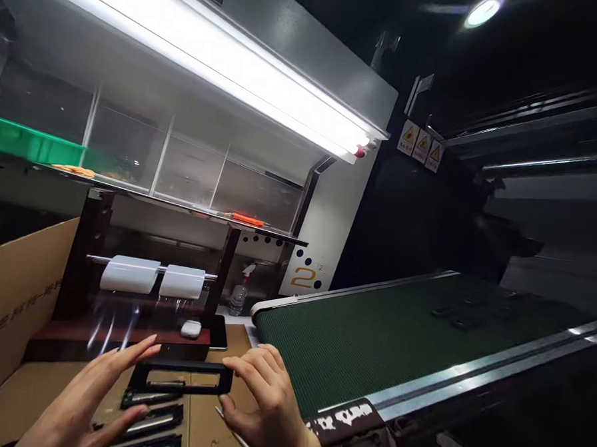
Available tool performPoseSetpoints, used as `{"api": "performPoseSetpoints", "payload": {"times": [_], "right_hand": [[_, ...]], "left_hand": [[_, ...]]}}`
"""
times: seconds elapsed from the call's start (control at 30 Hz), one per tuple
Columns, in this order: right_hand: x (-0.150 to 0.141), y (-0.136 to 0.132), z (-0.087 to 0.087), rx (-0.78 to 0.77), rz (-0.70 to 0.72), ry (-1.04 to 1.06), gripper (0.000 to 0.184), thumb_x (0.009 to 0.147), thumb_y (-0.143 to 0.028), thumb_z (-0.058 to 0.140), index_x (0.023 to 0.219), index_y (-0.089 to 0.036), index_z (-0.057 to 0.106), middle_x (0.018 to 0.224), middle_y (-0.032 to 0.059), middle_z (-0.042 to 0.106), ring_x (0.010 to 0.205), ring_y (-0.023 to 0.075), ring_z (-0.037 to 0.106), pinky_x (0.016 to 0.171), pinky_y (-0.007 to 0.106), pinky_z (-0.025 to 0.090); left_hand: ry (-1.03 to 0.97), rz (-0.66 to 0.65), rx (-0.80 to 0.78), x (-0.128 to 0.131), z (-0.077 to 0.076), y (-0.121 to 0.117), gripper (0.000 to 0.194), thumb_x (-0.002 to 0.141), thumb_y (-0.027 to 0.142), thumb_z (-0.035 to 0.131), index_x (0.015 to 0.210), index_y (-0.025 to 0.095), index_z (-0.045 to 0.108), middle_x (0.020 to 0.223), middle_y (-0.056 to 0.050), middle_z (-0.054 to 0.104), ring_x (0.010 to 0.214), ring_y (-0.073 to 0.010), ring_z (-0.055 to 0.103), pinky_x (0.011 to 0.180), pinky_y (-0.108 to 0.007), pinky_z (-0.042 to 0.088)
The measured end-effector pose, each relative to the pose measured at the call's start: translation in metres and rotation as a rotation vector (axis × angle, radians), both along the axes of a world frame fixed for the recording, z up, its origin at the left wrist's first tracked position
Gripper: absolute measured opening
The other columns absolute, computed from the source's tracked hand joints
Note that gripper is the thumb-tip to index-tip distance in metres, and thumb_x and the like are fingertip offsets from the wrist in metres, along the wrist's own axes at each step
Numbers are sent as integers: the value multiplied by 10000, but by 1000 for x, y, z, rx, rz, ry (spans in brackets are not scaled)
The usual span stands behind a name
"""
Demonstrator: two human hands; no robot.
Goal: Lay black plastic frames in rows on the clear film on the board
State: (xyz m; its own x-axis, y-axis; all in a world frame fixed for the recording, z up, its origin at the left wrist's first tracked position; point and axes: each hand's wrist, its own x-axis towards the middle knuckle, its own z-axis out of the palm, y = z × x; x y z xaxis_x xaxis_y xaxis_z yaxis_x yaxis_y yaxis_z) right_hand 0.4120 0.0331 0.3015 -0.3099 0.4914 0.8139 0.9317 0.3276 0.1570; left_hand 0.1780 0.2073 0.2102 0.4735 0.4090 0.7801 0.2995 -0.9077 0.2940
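Spread wide up close, the person's left hand point(86, 402) brackets one end of a slim black frame point(185, 367) between fingers and thumb (whether a fingertip touches it, I can't tell). Opposite, the right hand point(268, 394) pinches the other end, holding it between both hands above similar black pieces point(152, 425) on brown cardboard point(207, 435).

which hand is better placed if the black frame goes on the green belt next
Probably the right hand: it pinches the right end of the black frame and is nearer the green belt. The left hand, fingers spread, is farther from the belt.
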Motion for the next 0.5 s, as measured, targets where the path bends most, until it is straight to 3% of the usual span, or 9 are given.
{"api": "performPoseSetpoints", "payload": {"times": [0.1, 0.23, 0.33, 0.5], "right_hand": [[-12, -10, -11, -53, 54, 47, 363, 737, -152, 624, 1094, -186, 569, 828, 27, 651, 779, 190, 606, 810, 359, 471], [-16, -20, -10, -94, 91, 75, 336, 745, -180, 603, 1078, -182, 558, 811, 35, 643, 758, 189, 606, 784, 358, 484], [-14, -26, -14, -108, 117, 68, 333, 750, -209, 593, 1079, -176, 548, 807, 42, 643, 738, 188, 604, 752, 349, 495], [-8, -32, -23, -129, 141, 44, 313, 807, -274, 577, 1098, -168, 534, 801, 52, 650, 734, 191, 613, 733, 346, 503]], "left_hand": [[-10, 10, 60, -13, 13, -27, 486, 882, 579, 516, 1341, 438, 443, 1255, 118, 668, 1216, -141, 572, 1108, -261, 355], [-6, -36, 62, -21, 3, -37, 435, 886, 566, 525, 1291, 412, 488, 1243, 125, 670, 1174, -106, 583, 1117, -183, 284], [45, -32, 41, -25, -12, -36, 437, 880, 588, 510, 1276, 405, 496, 1264, 101, 659, 1218, -137, 554, 1101, -217, 333], [154, -46, -32, -29, -33, -36, 480, 895, 578, 468, 1347, 425, 412, 1355, 39, 607, 1283, -236, 510, 1098, -415, 383]]}}
